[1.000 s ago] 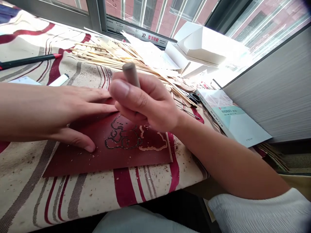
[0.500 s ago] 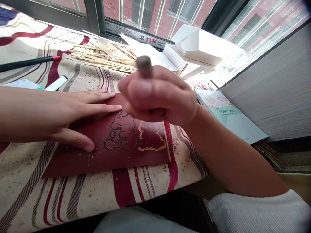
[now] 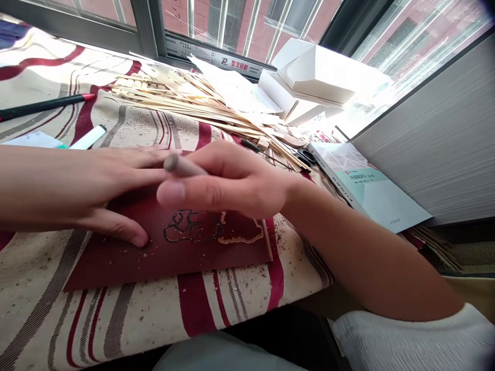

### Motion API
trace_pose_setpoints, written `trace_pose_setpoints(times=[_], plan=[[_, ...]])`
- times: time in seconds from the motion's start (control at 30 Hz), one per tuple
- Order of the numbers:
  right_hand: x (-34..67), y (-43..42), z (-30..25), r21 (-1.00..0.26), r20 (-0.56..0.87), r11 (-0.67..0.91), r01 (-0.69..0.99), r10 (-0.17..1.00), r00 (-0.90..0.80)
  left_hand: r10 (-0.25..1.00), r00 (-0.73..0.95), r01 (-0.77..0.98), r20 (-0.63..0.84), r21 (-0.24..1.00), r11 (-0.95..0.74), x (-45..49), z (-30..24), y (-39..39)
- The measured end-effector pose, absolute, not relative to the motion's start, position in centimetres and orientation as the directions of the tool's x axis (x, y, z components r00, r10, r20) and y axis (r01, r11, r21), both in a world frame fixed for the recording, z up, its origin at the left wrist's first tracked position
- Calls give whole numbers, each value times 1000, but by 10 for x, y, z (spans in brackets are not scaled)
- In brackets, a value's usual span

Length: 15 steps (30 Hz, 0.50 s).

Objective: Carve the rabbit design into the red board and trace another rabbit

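Note:
A dark red-brown board (image 3: 154, 265) lies on the striped cloth, with small shavings on its surface. It bears a cartoon figure in black outline (image 3: 192, 239) and beside it a pale cut outline (image 3: 243, 239). My left hand (image 3: 104, 193) rests flat on the board's left part, fingers spread. Above the board, my right hand (image 3: 232, 180) is closed round a carving tool (image 3: 184, 166), whose round grey handle end pokes out between thumb and fingers. The tool's working end is hidden under the hand, so I cannot tell whether it touches the board.
Behind the board lie thin wooden strips (image 3: 174, 105), a black-handled tool (image 3: 250, 146) and scissors (image 3: 307, 156). A book (image 3: 379, 190) and white box (image 3: 320, 72) are at right. Markers (image 3: 46, 106) lie at left. The table's cloth edge (image 3: 154, 337) runs along the front.
My right hand, with the carving tool, has moved left and lower toward my left hand, its handle now leaning left. The strips and scissors behind show more. My left hand stays on the board.

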State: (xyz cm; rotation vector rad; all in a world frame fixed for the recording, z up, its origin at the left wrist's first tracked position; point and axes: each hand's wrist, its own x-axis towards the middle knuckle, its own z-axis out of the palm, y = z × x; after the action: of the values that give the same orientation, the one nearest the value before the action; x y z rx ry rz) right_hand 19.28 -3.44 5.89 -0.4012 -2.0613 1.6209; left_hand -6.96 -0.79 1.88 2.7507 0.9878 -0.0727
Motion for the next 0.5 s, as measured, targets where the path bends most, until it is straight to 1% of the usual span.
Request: trace_pose_setpoints(times=[0.07, 0.1, 0.17, 0.27, 0.3, 0.4, 0.5], plan=[[192, -31, 57, -955, 260, 272, -116, 587, -766, 566, 813, 583, -141, 192, -790, -71, 18, -1], [191, -29, 54, -952, 287, 274, -139, 635, -717, 557, 815, 579, -160, 188, -793, -72, 18, 1], [190, -24, 47, -943, 329, 276, -187, 692, -642, 588, 788, 614, -182, 163, -772, -72, 19, 5], [189, -21, 40, -908, 419, 302, -290, 678, -604, 626, 759, 648, -179, 108, -754, -69, 21, 2], [189, -21, 41, -904, 428, 305, -301, 676, -599, 633, 755, 651, -169, 88, -754, -68, 22, 0], [191, -22, 45, -925, 379, 288, -247, 700, -605, 664, 726, 679, -178, 35, -733, -61, 26, -9], [194, -19, 48, -903, 426, 297, -309, 710, -561, 709, 662, 728, -244, -18, -686, -55, 30, -16]])
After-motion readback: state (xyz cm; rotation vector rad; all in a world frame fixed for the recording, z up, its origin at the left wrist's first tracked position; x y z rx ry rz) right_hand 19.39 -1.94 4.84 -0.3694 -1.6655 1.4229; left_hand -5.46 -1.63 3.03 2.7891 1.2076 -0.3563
